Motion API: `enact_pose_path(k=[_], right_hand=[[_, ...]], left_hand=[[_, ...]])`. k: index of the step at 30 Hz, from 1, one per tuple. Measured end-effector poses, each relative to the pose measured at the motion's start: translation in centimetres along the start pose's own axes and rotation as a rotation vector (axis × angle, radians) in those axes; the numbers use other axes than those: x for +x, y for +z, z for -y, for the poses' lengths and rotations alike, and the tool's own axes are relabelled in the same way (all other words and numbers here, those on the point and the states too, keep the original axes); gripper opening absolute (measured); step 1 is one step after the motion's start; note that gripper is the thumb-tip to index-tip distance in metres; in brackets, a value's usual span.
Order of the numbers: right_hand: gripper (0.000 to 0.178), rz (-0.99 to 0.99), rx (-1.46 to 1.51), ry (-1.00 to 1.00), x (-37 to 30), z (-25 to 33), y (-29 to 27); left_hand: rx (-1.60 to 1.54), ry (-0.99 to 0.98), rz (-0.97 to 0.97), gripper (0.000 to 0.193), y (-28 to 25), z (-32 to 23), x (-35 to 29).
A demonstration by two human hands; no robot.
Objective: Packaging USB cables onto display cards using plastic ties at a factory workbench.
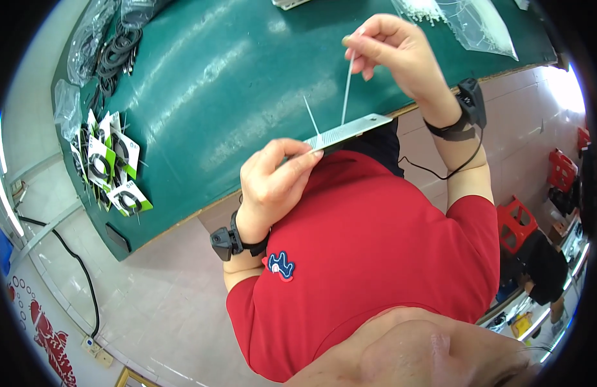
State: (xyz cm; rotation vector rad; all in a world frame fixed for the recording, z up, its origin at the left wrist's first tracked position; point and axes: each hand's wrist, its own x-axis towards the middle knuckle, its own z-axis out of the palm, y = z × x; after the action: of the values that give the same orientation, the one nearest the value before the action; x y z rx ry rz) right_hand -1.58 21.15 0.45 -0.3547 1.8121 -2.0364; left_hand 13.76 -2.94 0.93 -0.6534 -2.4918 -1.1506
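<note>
My left hand is closed on the left end of a pale, flat card, pinched between thumb and fingers near the table's front edge. The card is seen nearly edge-on, and its dark underside mostly hides from view. Two thin white strips stand up from it. Above the card, my right hand pinches the upper end of the longer white strip, which runs taut down to the card. The shorter white strip sticks up freely beside my left fingertips.
On the green table, carded black cables lie piled at the left. Loose black cables and see-through bags lie behind them. A see-through bag and small white pieces lie at the far right. Red stools stand on the floor.
</note>
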Motion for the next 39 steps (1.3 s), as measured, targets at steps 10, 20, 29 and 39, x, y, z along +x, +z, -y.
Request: enact_pose_path(k=[10,20,29,39], right_hand=[[0.019,0.022,0.002,-0.035,-0.1,0.2,2.1],[0.019,-0.023,0.077,-0.059,0.3,-0.3,2.8],[0.017,0.076,0.15,0.171,0.8,-0.9,4.0],[0.018,0.153,0.107,0.245,0.2,-2.3,5.1]], left_hand=[[-0.005,-0.015,-0.018,0.021,0.1,-0.4,0.1],[0.051,0.072,0.004,0.018,0.1,0.0,-0.4],[0.061,0.172,0.051,0.017,0.1,0.2,-1.1],[0.047,0.224,0.063,0.017,0.1,0.5,-2.0]])
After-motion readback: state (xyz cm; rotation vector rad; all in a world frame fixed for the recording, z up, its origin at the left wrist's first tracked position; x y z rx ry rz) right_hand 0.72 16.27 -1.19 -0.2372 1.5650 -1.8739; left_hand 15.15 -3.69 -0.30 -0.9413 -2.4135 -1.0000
